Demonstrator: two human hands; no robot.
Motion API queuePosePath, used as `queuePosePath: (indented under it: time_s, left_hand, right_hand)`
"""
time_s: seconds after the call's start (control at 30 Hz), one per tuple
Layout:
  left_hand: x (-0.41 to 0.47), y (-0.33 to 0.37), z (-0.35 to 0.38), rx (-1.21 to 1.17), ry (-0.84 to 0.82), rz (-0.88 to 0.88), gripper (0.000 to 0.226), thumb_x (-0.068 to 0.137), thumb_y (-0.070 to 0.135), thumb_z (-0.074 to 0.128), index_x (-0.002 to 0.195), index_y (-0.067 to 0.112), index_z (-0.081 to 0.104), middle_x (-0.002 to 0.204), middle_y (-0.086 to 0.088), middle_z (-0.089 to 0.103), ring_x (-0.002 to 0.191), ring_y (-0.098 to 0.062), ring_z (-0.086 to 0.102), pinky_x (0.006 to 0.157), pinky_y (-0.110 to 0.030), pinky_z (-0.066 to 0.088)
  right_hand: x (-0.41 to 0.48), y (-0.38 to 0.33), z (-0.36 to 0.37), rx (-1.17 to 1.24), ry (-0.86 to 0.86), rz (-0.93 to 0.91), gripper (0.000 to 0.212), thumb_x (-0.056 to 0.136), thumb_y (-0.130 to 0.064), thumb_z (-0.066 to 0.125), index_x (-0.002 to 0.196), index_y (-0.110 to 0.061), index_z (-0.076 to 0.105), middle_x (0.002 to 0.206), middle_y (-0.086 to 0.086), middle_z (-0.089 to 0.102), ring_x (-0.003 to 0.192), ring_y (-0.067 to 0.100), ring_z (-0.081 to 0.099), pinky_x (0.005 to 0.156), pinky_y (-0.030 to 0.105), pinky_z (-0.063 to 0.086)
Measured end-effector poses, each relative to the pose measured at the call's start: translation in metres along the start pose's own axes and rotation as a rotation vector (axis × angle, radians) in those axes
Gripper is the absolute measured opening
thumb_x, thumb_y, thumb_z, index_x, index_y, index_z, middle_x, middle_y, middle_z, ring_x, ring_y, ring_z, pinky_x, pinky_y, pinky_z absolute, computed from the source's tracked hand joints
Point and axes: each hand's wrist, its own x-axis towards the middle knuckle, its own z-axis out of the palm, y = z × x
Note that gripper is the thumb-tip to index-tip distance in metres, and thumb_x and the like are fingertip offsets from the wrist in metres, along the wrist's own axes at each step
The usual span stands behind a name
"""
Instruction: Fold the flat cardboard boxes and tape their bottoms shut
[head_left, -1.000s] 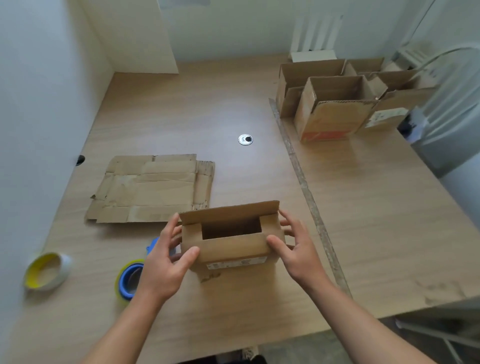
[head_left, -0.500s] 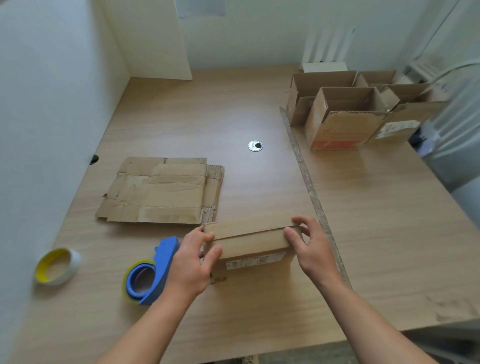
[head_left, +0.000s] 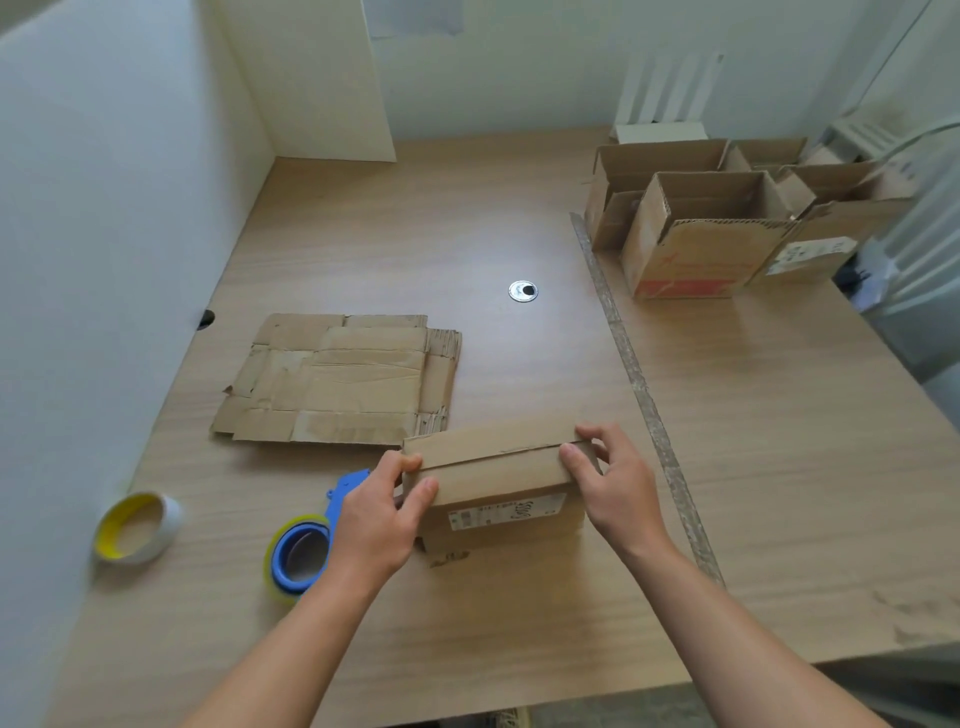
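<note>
Gripping box (head_left: 498, 470) w/ left hand (head_left: 379, 519) & right hand (head_left: 618, 493); tape dispenser (head_left: 304, 551) by left wrist, flat cardboard (head_left: 343, 379) behind.

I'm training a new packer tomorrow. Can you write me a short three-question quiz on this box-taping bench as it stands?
1. True or false: the upper flaps of the small box, held between the left hand and the right hand, are folded shut.
2. The blue tape dispenser lies: A) on the table beside the left hand; B) in the right hand's grip; C) on top of the small box.
3. At which side of the table do the open-topped boxes stand?
Key: 1 true; 2 A; 3 far right.
</note>
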Motion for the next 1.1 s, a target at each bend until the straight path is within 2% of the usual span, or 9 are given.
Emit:
queuePosePath:
  time_s: [0.07,0.17,0.43,0.53,0.63,0.7,0.8,0.93,1.1]
  left_hand:
    - [-0.002,-0.003,-0.003,0.033,0.005,0.001,0.018,0.094,0.027,0.064,0.111,0.023,0.058,0.113,0.01,0.06,0.088,0.009,0.054,0.069,0.0,0.038]
    - [0.001,-0.007,-0.011,0.131,0.016,-0.034,0.027,0.094,0.033,0.064,0.115,0.019,0.055,0.109,0.01,0.056,0.096,-0.011,0.05,0.078,-0.021,0.036]
    - [-0.013,-0.033,-0.001,0.161,-0.026,-0.058,0.035,0.09,0.036,0.069,0.117,0.017,0.061,0.12,0.006,0.064,0.097,-0.016,0.059,0.085,-0.032,0.045]
    - [-0.011,-0.033,0.004,0.154,-0.003,-0.075,0.031,0.091,0.036,0.067,0.115,0.018,0.063,0.122,0.007,0.065,0.105,-0.019,0.06,0.087,-0.032,0.045]
    - [-0.002,-0.031,0.003,0.162,0.015,-0.063,0.025,0.092,0.035,0.066,0.108,0.016,0.063,0.12,0.005,0.066,0.101,-0.017,0.058,0.082,-0.03,0.043]
    - [-0.001,-0.03,0.004,0.17,0.021,-0.062,0.024,0.092,0.035,0.066,0.107,0.016,0.062,0.117,0.006,0.066,0.099,-0.018,0.058,0.081,-0.03,0.042]
    - [-0.002,-0.032,0.006,0.137,0.026,-0.072,0.026,0.093,0.035,0.065,0.111,0.018,0.06,0.113,0.008,0.063,0.101,-0.014,0.056,0.082,-0.028,0.04]
    - [-0.006,-0.038,-0.004,0.09,-0.032,-0.051,0.03,0.096,0.032,0.06,0.124,0.021,0.06,0.111,0.006,0.063,0.107,-0.014,0.059,0.088,-0.028,0.044]
    - [-0.022,-0.07,-0.034,0.448,0.123,-0.025,0.049,0.097,0.041,0.052,0.143,0.024,0.047,0.118,-0.002,0.059,0.108,-0.024,0.052,0.091,-0.036,0.044]
  right_hand:
    - [-0.004,0.0,0.004,-0.023,-0.007,-0.01,0.016,0.092,-0.026,0.07,0.106,-0.028,0.061,0.106,-0.013,0.061,0.095,-0.001,0.055,0.085,0.026,0.044]
    - [-0.003,-0.006,0.017,-0.065,-0.064,-0.006,0.016,0.092,-0.027,0.069,0.106,-0.023,0.061,0.108,-0.007,0.06,0.098,0.01,0.056,0.085,0.029,0.045]
    - [-0.02,0.019,0.02,-0.143,-0.119,-0.007,0.023,0.09,-0.02,0.072,0.11,-0.014,0.063,0.109,-0.003,0.06,0.102,0.017,0.059,0.089,0.031,0.046]
    - [-0.019,0.018,0.021,-0.287,-0.153,-0.054,0.02,0.092,-0.018,0.068,0.11,-0.011,0.062,0.115,0.002,0.055,0.109,0.024,0.056,0.089,0.023,0.038]
    - [-0.012,0.003,0.036,-0.633,-0.115,-0.303,0.031,0.086,-0.012,0.067,0.117,-0.018,0.064,0.142,0.012,0.046,0.131,0.039,0.043,0.104,0.047,0.04]
    - [-0.015,-0.01,0.053,-0.746,-0.169,-0.463,0.038,0.085,-0.025,0.064,0.124,-0.022,0.063,0.146,0.011,0.049,0.136,0.041,0.041,0.105,0.058,0.039]
    - [-0.028,-0.016,0.076,-0.716,-0.352,-0.51,0.048,0.092,-0.05,0.043,0.129,-0.027,0.062,0.139,0.002,0.058,0.131,0.03,0.049,0.106,0.056,0.043]
    - [-0.033,-0.001,0.08,-0.791,-0.379,-0.503,0.051,0.092,-0.055,0.039,0.133,-0.034,0.061,0.144,-0.005,0.055,0.134,0.024,0.049,0.112,0.045,0.024]
    - [-0.034,-0.003,0.084,-0.739,-0.373,-0.45,0.053,0.092,-0.056,0.037,0.134,-0.035,0.06,0.146,-0.004,0.053,0.138,0.025,0.044,0.115,0.041,0.012]
